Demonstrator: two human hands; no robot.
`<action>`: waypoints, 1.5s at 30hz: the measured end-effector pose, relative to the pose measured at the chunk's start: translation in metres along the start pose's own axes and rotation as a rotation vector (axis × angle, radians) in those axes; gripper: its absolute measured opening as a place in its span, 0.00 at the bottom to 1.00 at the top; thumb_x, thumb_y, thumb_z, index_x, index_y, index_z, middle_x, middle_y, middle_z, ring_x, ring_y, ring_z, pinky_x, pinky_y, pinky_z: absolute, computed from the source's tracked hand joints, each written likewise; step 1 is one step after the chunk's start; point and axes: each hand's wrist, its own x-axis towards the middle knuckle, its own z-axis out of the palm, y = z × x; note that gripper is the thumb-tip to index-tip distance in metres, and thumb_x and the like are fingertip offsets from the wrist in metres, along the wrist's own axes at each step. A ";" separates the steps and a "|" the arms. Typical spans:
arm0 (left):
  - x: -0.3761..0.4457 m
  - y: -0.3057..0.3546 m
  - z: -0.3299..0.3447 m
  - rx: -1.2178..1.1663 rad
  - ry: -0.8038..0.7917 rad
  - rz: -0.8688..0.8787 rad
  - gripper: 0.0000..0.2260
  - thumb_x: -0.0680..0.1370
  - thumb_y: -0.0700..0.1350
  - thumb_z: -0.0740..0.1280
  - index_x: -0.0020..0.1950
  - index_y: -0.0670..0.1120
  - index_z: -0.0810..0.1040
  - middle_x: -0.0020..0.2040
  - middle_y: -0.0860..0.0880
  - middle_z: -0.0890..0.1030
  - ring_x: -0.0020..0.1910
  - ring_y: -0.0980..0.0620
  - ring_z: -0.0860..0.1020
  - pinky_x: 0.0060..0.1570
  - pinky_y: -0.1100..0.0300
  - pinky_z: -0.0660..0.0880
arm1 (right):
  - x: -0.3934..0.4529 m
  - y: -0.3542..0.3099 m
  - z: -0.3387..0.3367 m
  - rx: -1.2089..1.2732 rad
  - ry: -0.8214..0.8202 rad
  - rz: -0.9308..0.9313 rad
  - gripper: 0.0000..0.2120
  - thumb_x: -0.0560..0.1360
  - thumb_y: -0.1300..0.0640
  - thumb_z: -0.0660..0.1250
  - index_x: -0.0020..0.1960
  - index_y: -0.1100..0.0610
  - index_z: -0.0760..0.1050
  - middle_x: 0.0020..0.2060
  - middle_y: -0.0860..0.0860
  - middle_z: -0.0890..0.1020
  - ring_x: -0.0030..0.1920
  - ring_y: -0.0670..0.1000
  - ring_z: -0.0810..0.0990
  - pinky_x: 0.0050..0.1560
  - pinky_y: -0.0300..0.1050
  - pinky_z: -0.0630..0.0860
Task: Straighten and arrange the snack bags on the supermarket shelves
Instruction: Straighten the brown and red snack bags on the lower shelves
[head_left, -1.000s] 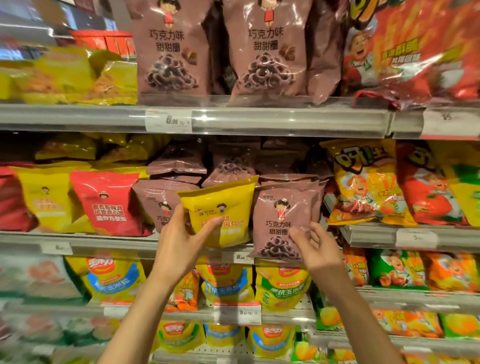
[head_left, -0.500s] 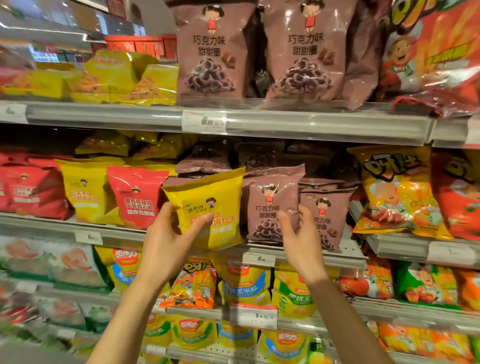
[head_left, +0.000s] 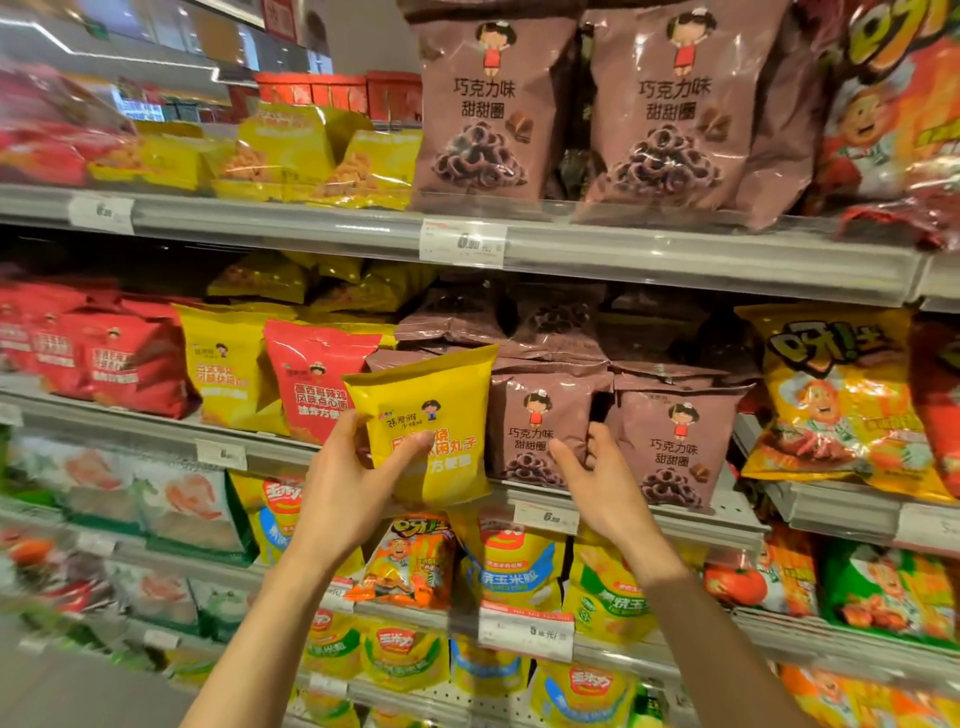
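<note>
My left hand (head_left: 353, 488) grips a yellow snack bag (head_left: 436, 415) by its lower left side and holds it tilted in front of the middle shelf (head_left: 675, 525). Just right of it a brown chocolate-ring bag (head_left: 535, 415) stands upright on that shelf. My right hand (head_left: 608, 488) pinches this bag's right edge, with the thumb in the gap to a second upright brown bag (head_left: 675, 441). More brown bags lie flat in a pile (head_left: 519, 332) behind them.
Red (head_left: 317, 379) and yellow (head_left: 223, 364) bags stand left of the held bag. Large orange-yellow bags (head_left: 831, 395) fill the right. Big brown bags (head_left: 493, 114) stand on the shelf above. Corn-snack bags (head_left: 514, 566) fill the shelf below. An aisle floor (head_left: 78, 691) shows at lower left.
My right hand carried the brown bag from in front of the shelf edge back onto the shelf, where it stands beside the other brown bag. My left hand keeps holding the yellow bag.
</note>
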 end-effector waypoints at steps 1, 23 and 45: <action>-0.001 0.000 0.001 0.012 0.007 0.006 0.17 0.71 0.67 0.75 0.46 0.57 0.74 0.42 0.55 0.84 0.43 0.50 0.85 0.39 0.39 0.83 | -0.002 0.001 -0.001 0.006 -0.007 0.006 0.20 0.80 0.41 0.66 0.64 0.53 0.70 0.49 0.46 0.80 0.50 0.46 0.80 0.54 0.46 0.77; -0.030 -0.028 -0.026 -0.143 -0.039 -0.081 0.23 0.73 0.60 0.77 0.55 0.44 0.78 0.53 0.32 0.80 0.49 0.42 0.85 0.33 0.54 0.83 | -0.062 0.034 -0.001 0.377 0.058 0.057 0.08 0.79 0.64 0.69 0.52 0.51 0.79 0.41 0.56 0.85 0.40 0.46 0.84 0.48 0.47 0.79; 0.128 -0.141 -0.197 -0.268 -0.164 0.003 0.16 0.69 0.65 0.77 0.47 0.57 0.78 0.42 0.60 0.84 0.44 0.51 0.84 0.43 0.34 0.82 | -0.025 -0.117 0.222 0.152 0.165 0.039 0.13 0.81 0.62 0.67 0.64 0.64 0.76 0.37 0.45 0.77 0.34 0.38 0.74 0.41 0.34 0.72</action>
